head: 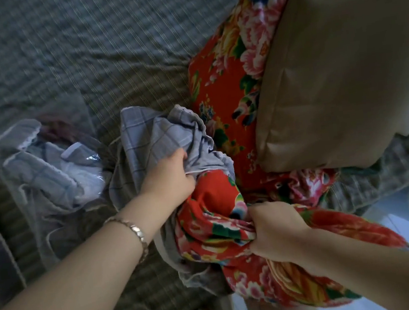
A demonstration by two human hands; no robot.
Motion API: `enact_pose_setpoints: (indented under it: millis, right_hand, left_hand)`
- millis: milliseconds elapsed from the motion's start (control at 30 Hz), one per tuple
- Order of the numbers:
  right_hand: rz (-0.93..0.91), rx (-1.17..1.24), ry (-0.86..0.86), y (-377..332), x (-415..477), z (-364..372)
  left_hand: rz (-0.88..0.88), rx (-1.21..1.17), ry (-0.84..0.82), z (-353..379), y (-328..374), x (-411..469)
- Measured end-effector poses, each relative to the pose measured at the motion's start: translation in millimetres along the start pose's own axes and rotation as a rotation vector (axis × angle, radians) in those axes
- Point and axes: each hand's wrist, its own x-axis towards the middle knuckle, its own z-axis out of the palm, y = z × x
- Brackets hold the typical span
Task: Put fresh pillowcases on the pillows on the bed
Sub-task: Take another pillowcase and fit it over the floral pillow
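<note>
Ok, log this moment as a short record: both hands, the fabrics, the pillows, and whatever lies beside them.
left hand: grips the bunched grey checked pillowcase
right hand: grips the bunched red floral fabric; cannot tell whether it is a case or a pillow
red floral pillow: on the bed, partly under the tan pillow
clear plastic bag: left of the hands, holds more grey checked cloth
bed cover: grey, striped, wrinkled
bracelet: on the left wrist
</note>
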Motion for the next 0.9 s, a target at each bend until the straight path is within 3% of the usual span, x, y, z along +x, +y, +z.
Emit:
enact_pose_setpoints:
  millis: [67, 133, 200, 300, 533, 667, 800, 900]
  right_hand:
    - [-0.043, -0.052, 0.036, -15.7, -19.5, -16.8]
    - [-0.093, -0.112, 0.070, -31.6, -33.1, -30.7]
    - [-0.123, -0.171, 0.090, -45.6, -42.4, -44.9]
    - [-0.106, -0.202, 0.181, -63.1, -59.3, -70.7]
    - [0.068, -0.098, 0.462, -78.5, -95.0, -88.0]
    - [-0.005, 0.140, 0.514, -79.5, -107.5, -85.0]
    - [0.172, 0.465, 0.441, -76.5, -114.6, -76.5]
    - [0.304, 0.787, 0.387, -88.7, -115.6, -74.8]
  left_hand:
    - [0.070, 0.178, 0.063, -16.9, 14.3, -3.3]
    - [0.158, 0.204, 0.199, -34.8, 31.7, -13.2]
    - [0.277, 0.065, 0.316, -48.9, 48.5, -31.4]
    - [0.439, -0.150, 0.329, -62.9, 60.7, -77.8]
    - [0.554, -0.402, 0.499, -86.6, 59.0, -151.0]
    - [0.652, -0.411, 0.541, -66.9, 80.6, -177.6]
    - [0.738, -0.165, 0.629, -46.9, 54.5, -192.1]
    - [0.471, -0.079, 0.645, -37.1, 11.1, -193.1]
